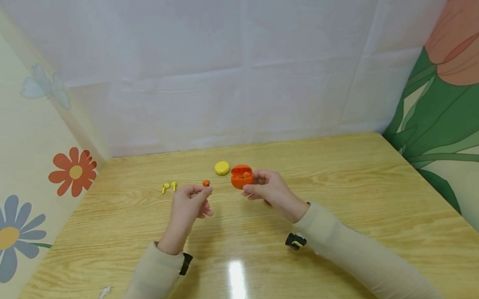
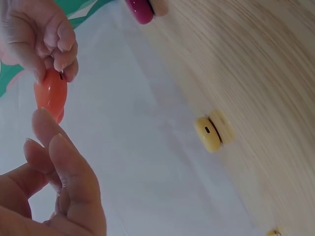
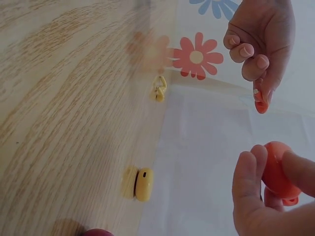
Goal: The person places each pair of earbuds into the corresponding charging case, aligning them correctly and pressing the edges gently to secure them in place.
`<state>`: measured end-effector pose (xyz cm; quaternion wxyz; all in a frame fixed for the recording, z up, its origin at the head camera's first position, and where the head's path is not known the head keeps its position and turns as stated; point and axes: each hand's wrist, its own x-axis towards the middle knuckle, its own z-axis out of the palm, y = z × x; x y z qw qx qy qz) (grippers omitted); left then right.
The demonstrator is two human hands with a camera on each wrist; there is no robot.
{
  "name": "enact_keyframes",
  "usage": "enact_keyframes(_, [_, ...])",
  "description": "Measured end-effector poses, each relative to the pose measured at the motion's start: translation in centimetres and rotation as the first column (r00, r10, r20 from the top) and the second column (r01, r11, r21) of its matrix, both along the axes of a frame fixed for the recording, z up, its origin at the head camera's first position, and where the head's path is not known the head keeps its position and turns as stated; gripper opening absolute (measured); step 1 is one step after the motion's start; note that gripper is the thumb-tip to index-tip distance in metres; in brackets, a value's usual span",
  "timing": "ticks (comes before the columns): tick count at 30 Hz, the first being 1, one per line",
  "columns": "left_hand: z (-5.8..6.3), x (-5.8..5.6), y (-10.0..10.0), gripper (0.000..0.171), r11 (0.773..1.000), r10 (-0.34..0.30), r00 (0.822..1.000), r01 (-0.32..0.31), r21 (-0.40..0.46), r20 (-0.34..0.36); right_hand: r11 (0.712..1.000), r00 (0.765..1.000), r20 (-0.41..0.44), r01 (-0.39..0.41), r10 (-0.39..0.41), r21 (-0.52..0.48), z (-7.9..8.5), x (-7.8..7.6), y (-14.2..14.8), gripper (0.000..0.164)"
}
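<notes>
My left hand [image 1: 187,208] pinches a small orange earbud [image 1: 206,183] between thumb and fingertips, above the table. The same earbud [image 3: 261,104] shows in the right wrist view, pointing down from the fingertips. To its right, my right hand [image 1: 274,191] grips a round orange earbud case [image 1: 241,179] by its side. The case lid stands up, with the opening towards the head camera; something orange sits inside, too small to make out. In the left wrist view the case [image 2: 51,92] is held off the table, and the fingers of my left hand [image 2: 64,182] partly overlap it.
A closed yellow case [image 1: 222,168] lies behind the hands. Two yellow earbuds [image 1: 174,186] lie to the left. A magenta case [image 2: 140,11] rests on the table, mostly hidden under my right hand in the head view. A white sheet [image 1: 236,78] hangs behind the wooden table [image 1: 345,176].
</notes>
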<state>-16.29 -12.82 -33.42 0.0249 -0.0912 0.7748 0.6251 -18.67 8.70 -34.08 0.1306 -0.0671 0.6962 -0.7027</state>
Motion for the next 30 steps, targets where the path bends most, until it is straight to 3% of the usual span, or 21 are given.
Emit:
enact_keyframes(14, [-0.3,0.1,1.7,0.023,0.999,0.003,0.999,-0.002,0.045,-0.035,1.0,1.0,-0.011,0.001,-0.001,0.004,-0.3,0.0,0.0,0.029])
enact_keyframes(30, [0.3,0.2,3.0,0.021,0.995,0.003,0.997,0.005,0.1,-0.081,1.0,1.0,-0.005,-0.009,0.009,-0.013,-0.5,-0.1,0.1,0.029])
